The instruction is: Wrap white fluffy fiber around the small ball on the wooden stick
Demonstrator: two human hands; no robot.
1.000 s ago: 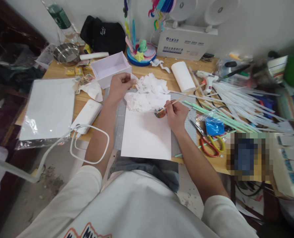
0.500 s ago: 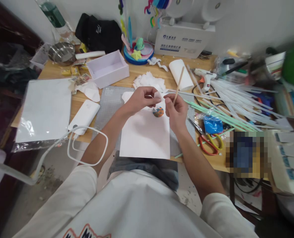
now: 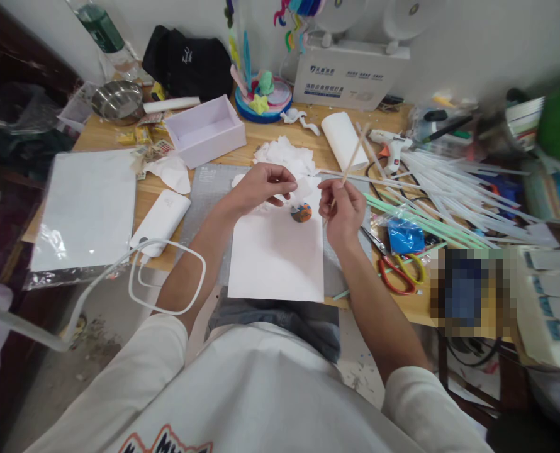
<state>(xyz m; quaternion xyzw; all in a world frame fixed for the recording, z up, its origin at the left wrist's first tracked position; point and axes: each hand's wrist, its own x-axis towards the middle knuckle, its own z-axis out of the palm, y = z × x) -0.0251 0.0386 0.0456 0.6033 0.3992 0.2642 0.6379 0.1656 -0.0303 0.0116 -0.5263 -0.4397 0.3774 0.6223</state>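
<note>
My left hand [image 3: 269, 187] pinches a small torn piece of white tissue [image 3: 304, 187] between thumb and fingers. A thin wooden stick [image 3: 357, 150] slants up and to the right out of my right hand [image 3: 343, 209], whose fingers are curled around it. Both hands hover over the upper part of a white sheet of paper [image 3: 275, 264]. Just below the tissue piece, a small round patch in orange, blue and brown [image 3: 301, 212] shows on the sheet. Behind my hands lies a heap of torn white tissue [image 3: 285, 156].
A grey cutting mat [image 3: 204, 195] lies under the sheet. To the right are scissors [image 3: 397, 277], green strips [image 3: 397, 217], clear glue sticks [image 3: 450, 189] and a glue gun [image 3: 393, 151]. Leftward, a power bank [image 3: 160, 221] has a white cable [image 3: 202, 277]. A lilac box [image 3: 209, 135] stands behind.
My hands have moved slightly apart, the right one to the right and a little down. The stick has tilted further to the right, and the tissue piece stays in my left fingers.
</note>
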